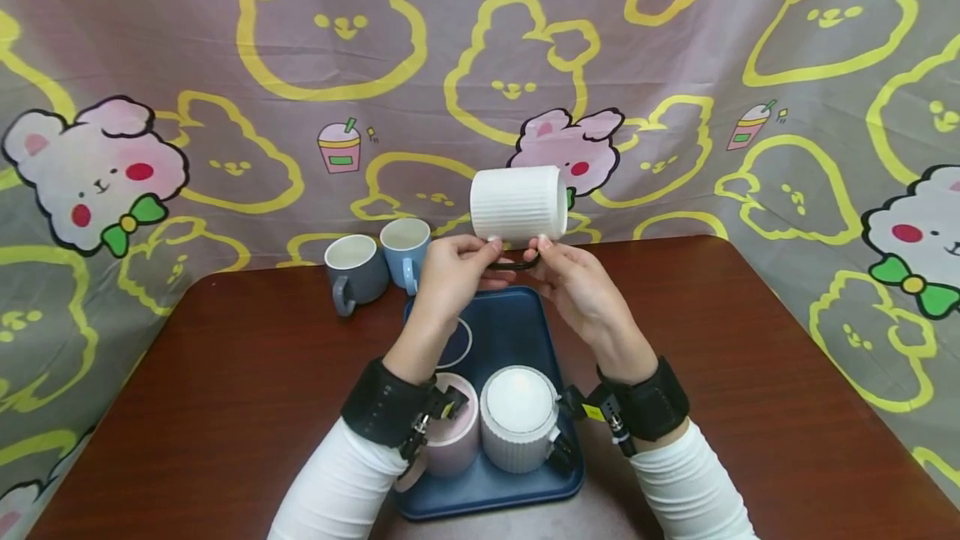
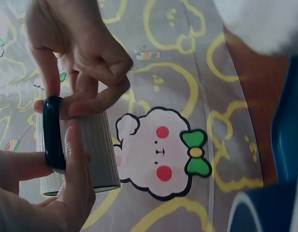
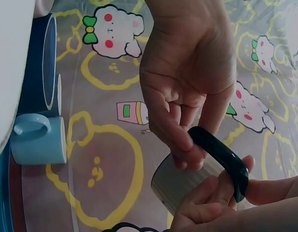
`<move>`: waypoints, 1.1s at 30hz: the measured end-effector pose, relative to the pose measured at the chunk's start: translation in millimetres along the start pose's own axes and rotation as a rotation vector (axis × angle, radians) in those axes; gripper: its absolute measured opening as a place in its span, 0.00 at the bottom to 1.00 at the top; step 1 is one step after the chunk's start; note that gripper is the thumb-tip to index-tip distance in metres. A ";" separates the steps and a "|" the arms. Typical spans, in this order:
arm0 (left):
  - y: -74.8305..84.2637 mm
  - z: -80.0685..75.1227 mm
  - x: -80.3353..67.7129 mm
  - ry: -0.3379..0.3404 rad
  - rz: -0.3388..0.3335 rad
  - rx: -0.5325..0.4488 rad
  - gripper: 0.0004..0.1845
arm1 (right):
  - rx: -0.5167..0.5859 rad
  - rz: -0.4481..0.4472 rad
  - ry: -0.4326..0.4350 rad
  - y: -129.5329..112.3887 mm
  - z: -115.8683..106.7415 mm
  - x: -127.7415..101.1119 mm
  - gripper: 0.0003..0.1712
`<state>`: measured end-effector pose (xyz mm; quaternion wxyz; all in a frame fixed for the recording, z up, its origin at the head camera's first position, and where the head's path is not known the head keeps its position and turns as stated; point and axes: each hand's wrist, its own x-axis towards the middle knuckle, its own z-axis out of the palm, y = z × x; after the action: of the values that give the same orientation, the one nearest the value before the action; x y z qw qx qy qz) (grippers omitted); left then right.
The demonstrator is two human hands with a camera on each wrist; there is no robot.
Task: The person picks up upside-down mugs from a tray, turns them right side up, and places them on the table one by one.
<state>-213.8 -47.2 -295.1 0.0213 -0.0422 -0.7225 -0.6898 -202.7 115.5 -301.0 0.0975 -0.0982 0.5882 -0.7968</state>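
A white ribbed mug (image 1: 517,203) lies on its side in the air above the blue tray (image 1: 517,332), with its dark handle (image 1: 514,265) pointing down. My left hand (image 1: 480,252) and my right hand (image 1: 551,252) both pinch that handle from either side. In the left wrist view my left thumb (image 2: 74,159) lies along the handle (image 2: 53,135) and the right hand's fingers (image 2: 91,96) press on the mug (image 2: 93,150). In the right wrist view the left hand (image 3: 185,145) grips the handle (image 3: 221,154) from above, with the mug (image 3: 180,183) below it.
On the tray stand an upturned white ribbed mug (image 1: 519,417), a pink mug (image 1: 457,433) and a dark mug with a white rim (image 1: 455,346). A grey mug (image 1: 354,271) and a light blue mug (image 1: 405,250) stand on the brown table (image 1: 750,373) behind the tray.
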 end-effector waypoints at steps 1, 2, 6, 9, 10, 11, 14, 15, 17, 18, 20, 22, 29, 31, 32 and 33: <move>0.1 -0.3 0.2 -0.005 -0.009 -0.034 0.14 | 0.004 -0.003 -0.007 0.0 0.0 -0.2 0.16; 0.3 -0.6 0.1 -0.010 -0.015 -0.066 0.14 | 0.009 -0.008 -0.015 -0.2 0.2 -0.5 0.16; 1.2 -0.6 -1.1 -0.013 -0.030 -0.143 0.13 | 0.022 -0.012 -0.017 -0.3 1.2 -1.1 0.15; 1.2 0.4 -2.1 -0.010 -0.036 -0.200 0.14 | 0.024 -0.006 -0.010 0.0 3.2 -1.4 0.13; 1.2 0.9 -2.2 -0.010 -0.041 -0.228 0.14 | 0.024 -0.004 -0.008 0.1 3.8 -1.5 0.12; 1.1 1.3 -2.2 -0.009 -0.048 -0.256 0.14 | 0.026 -0.001 -0.008 0.3 4.4 -1.4 0.12; 1.2 2.4 -1.8 -0.008 -0.073 -0.329 0.15 | 0.047 0.009 0.002 0.6 6.0 -1.3 0.12; 1.1 2.7 -1.6 -0.007 -0.079 -0.345 0.16 | 0.056 0.011 0.005 0.7 6.3 -1.2 0.12; 1.1 3.2 -1.3 -0.011 -0.092 -0.382 0.15 | 0.073 0.012 0.002 1.1 6.8 -0.9 0.12; 0.9 3.4 -1.0 -0.018 -0.099 -0.410 0.14 | 0.083 0.014 0.004 1.3 7.2 -0.9 0.12; 0.6 3.7 -0.7 -0.033 -0.114 -0.479 0.12 | 0.098 0.013 0.007 1.7 8.1 -0.5 0.12; 0.3 3.8 -0.3 -0.058 -0.131 -0.564 0.12 | 0.109 0.010 0.005 2.4 9.1 0.0 0.12; 1.0 5.7 -0.1 -0.121 -0.194 -0.803 0.17 | 0.163 0.017 -0.007 4.1 10.5 1.2 0.13; 1.1 6.7 0.0 -0.121 -0.213 -0.841 0.17 | 0.168 0.021 -0.012 4.2 10.2 1.2 0.13; 1.1 7.2 0.0 -0.118 -0.223 -0.853 0.16 | 0.172 0.024 -0.015 4.2 9.9 1.2 0.13; 1.2 7.7 0.1 -0.112 -0.232 -0.863 0.16 | 0.173 0.025 -0.020 4.3 9.5 1.3 0.13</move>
<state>-213.6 -39.4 -294.2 -0.1150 -0.0034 -0.3685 -0.9225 -201.1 105.2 -302.3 0.1214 -0.0898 0.5172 -0.8425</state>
